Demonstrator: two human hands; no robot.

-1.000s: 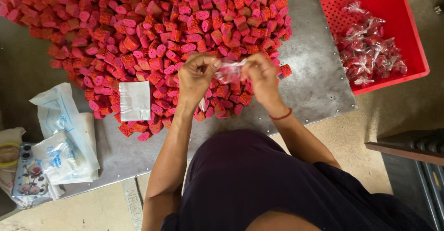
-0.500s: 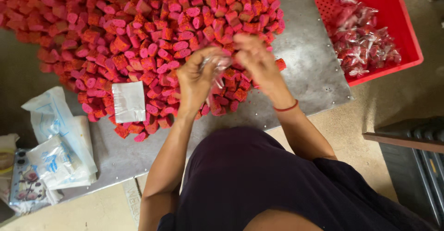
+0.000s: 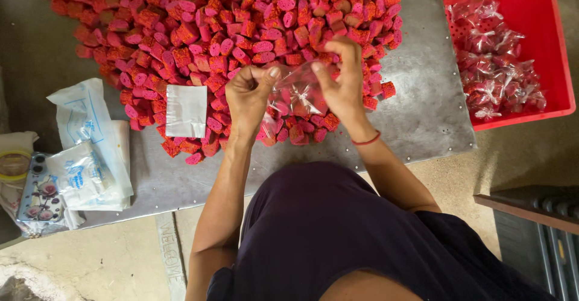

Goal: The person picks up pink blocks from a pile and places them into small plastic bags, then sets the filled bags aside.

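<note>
Grey metal counter (image 3: 422, 114): carries everything, its near edge close to the person's body.
Far left: floral phone case (image 3: 37, 191) beside white plastic packets (image 3: 90, 156); a small white paper slip (image 3: 186, 110) lies on the pile's edge.
Red-pink heap of small sponge-like pieces (image 3: 199, 29): loose, so a nudge could roll some off.
Left hand (image 3: 250, 96): fingers clamped on a small clear plastic bag (image 3: 295, 93), held just above the heap.
Right hand (image 3: 344, 81): fingers pinching the bag's other side; a slack pinch could spill pieces.
Red plastic crate (image 3: 543, 17): filled bags inside, well apart.
</note>
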